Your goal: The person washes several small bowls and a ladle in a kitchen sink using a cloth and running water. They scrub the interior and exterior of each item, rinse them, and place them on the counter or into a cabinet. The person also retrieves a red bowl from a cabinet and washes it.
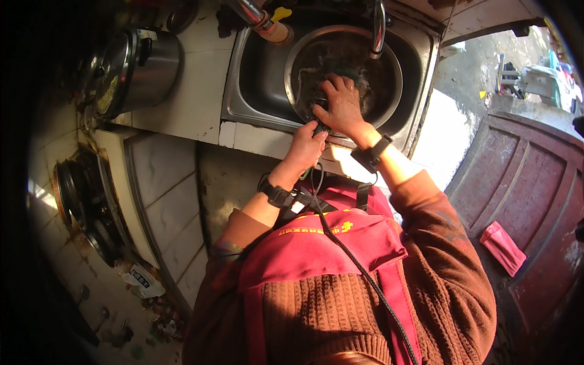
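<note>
A wide round metal pan (395,98) with a dark, wet inside sits in the steel sink (255,82). My left hand (306,147) is closed around a dark green handle (318,129) at the pan's near rim. Whether that handle belongs to the pan I cannot tell. Over the inside of the pan, my right hand (340,105) reaches down with bent fingers. Something dark and glinting shows beside its thumb, and what lies under the fingers is hidden.
A curved tap (378,34) hangs over the pan; a second pipe with a yellow lever (280,13) stands left of it. A lidded steel pot (150,68) rests on the tiled counter (200,91). Right is a dark red door (524,182) with a pink cloth (503,248).
</note>
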`<state>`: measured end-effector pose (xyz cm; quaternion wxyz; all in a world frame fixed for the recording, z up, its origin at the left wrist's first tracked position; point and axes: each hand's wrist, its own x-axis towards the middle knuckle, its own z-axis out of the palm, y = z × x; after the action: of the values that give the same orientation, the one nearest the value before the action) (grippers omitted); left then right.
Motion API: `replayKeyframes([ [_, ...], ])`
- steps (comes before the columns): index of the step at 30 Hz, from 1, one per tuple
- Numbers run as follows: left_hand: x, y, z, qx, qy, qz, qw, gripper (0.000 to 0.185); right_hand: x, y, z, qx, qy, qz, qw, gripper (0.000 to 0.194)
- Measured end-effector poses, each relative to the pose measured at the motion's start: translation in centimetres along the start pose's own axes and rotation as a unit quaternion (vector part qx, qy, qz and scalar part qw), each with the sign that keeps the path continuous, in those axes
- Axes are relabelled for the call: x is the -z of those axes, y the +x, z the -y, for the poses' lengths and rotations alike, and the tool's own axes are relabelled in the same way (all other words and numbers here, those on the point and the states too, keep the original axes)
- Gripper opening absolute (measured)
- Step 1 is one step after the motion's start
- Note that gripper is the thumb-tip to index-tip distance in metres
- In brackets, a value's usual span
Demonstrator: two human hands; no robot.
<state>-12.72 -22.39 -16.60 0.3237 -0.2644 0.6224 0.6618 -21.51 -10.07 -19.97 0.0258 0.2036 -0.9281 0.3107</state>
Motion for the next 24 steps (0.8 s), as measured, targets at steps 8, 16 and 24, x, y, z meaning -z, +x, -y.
replayKeyframes([
  [8,-1.2,-0.5,-1.3,-0.012,-0.013,-0.014,1.000,0.011,-3.5,3.8,-3.8,-0.132,0.046,-0.109,0.984,0.035],
  [16,-1.5,-2.7,0.7,-0.050,-0.032,0.018,0.998,0.007,-2.5,3.3,-8.1,-0.209,0.079,-0.086,0.971,0.035],
  [24,-1.1,0.6,0.7,0.007,-0.011,-0.041,0.999,0.009,-2.2,-3.7,0.3,-0.160,0.104,-0.037,0.981,0.044],
])
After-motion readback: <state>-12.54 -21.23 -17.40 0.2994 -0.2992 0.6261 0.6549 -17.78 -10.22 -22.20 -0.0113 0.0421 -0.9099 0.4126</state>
